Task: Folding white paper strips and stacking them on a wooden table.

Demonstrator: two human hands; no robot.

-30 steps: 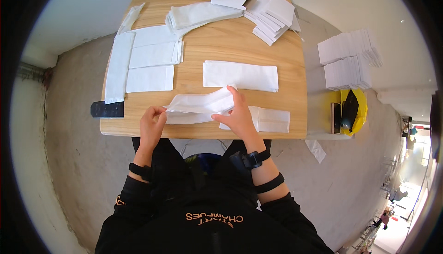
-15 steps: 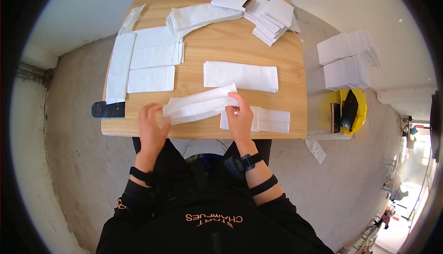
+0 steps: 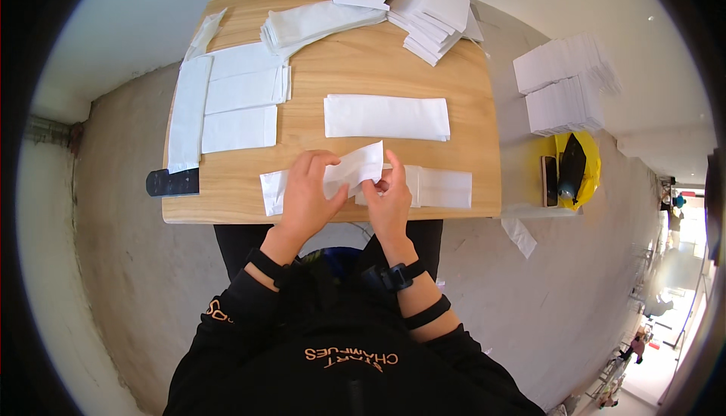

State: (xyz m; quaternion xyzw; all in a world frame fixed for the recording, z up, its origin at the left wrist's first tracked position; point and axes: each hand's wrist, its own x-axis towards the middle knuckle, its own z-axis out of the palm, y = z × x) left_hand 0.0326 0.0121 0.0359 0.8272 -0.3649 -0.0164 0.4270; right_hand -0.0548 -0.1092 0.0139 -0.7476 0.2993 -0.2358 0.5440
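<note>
A long white folded sheet (image 3: 364,163), thin like paper or soft fabric, lies at the table's near edge with its right part lifted. My right hand (image 3: 390,203) grips that raised part, thumb in front and some fingers curled behind, the index finger pointing up. Over the sheet's middle is my left hand (image 3: 305,198), its fingers bent and its thumb apart from them; it covers part of the sheet. Beneath and to the right lies another white strip (image 3: 446,187), partly hidden by my right hand. Farther back rests a flat white folded piece (image 3: 387,117).
On the wooden table (image 3: 302,125), white sheets (image 3: 240,127) lie at left, with a folded stack (image 3: 321,24) and white envelope-like packets (image 3: 435,26) at the back. A dark flat object (image 3: 172,182) juts past the left edge. Beside the table are white stacks (image 3: 560,102) and a yellow bag (image 3: 588,170).
My left hand has slid right along the sheet, toward my right hand. The sheet's left end now lies lower on the table, and its right part is bent upward. The view has shifted slightly.
</note>
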